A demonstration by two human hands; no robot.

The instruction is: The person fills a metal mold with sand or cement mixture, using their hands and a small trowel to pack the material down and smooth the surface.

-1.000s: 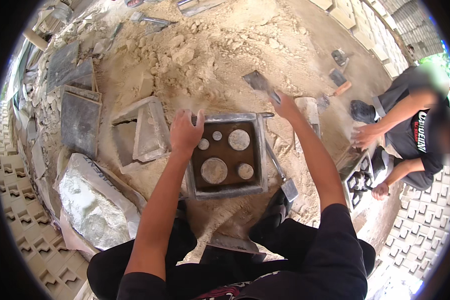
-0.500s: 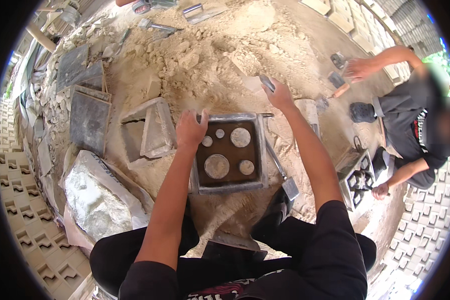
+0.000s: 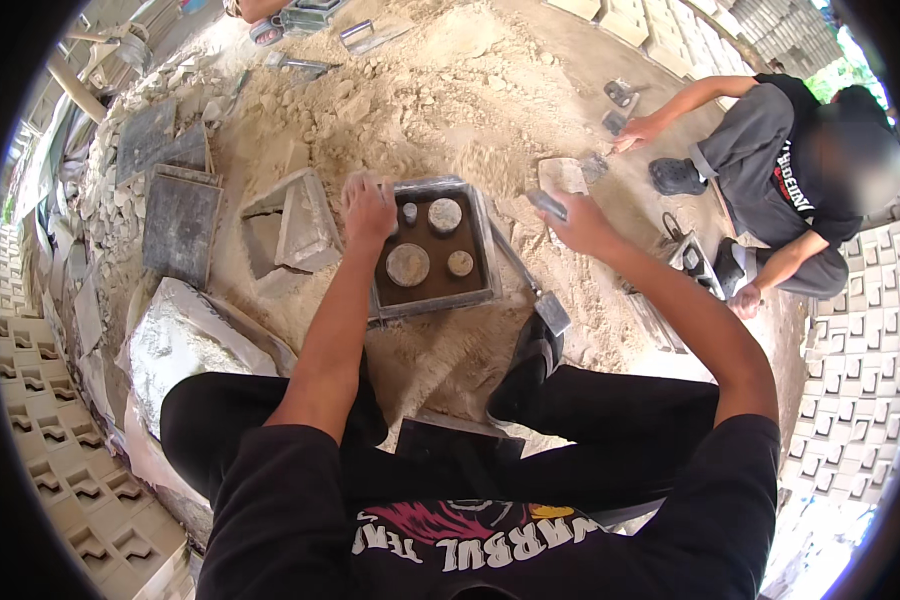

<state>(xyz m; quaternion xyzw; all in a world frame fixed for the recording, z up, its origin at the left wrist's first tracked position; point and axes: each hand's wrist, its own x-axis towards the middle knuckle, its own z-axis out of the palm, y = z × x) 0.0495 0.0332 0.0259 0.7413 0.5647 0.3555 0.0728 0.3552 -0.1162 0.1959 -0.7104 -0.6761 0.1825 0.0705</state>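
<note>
A square grey metal mould frame sits on the sandy ground between my feet. Several round cylinders of different sizes stand in the brown fill inside it, among them a wide pale disc. At the frame's far left corner my left hand is closed over the edge, its fingers slightly blurred. To the right of the frame, my right hand grips a grey flat tool, raised above the ground; its exact kind is hard to tell. A long-handled tool with a block-shaped head leans along the frame's right side.
Heaped pale sand spreads ahead. Left lie a cracked hollow block, dark slabs and a whitish sack. A pale slab lies beyond my right hand. A co-worker crouches at right beside another mould.
My right hand with the grey tool has moved nearer to me, away from the sand heap. My left hand stays at the frame. The whole view has shifted.
</note>
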